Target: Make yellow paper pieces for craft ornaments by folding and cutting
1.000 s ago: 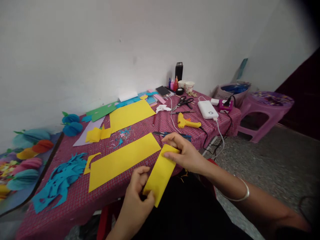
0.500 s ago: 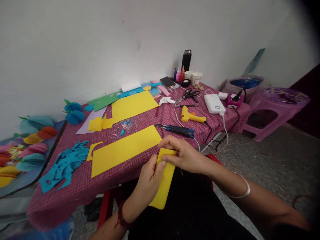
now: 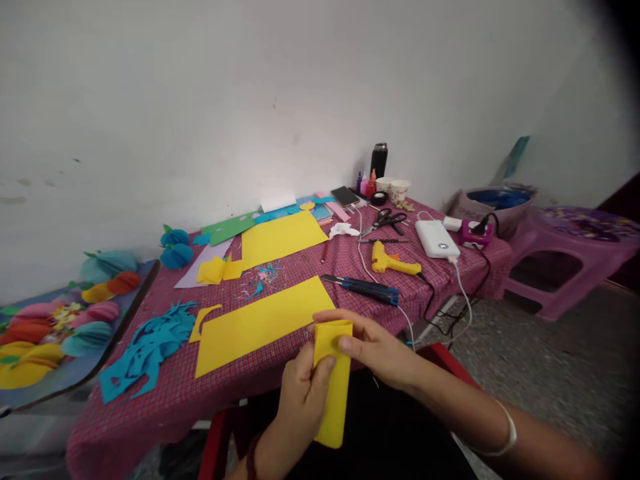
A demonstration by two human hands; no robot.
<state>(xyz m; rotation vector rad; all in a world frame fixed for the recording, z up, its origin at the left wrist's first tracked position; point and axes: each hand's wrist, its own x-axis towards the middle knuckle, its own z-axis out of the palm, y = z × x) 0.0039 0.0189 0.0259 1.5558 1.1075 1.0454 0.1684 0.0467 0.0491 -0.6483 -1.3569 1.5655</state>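
Both hands, left (image 3: 303,393) and right (image 3: 373,347), pinch the yellow strip (image 3: 334,380) at its 12 o'clock end; uneven pressure could skew the fold.

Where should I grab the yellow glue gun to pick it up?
Probably by the glue gun's thick handle end nearest the black cord, coming down from above. It lies flat on the table with open cloth around it, so fingers can wrap the handle.

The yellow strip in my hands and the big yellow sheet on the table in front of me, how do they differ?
The yellow strip is narrow, held off the table by the left hand and right hand, its top end folded over. The yellow sheet is wider and longer, lying flat and untouched. Both are the same yellow paper.
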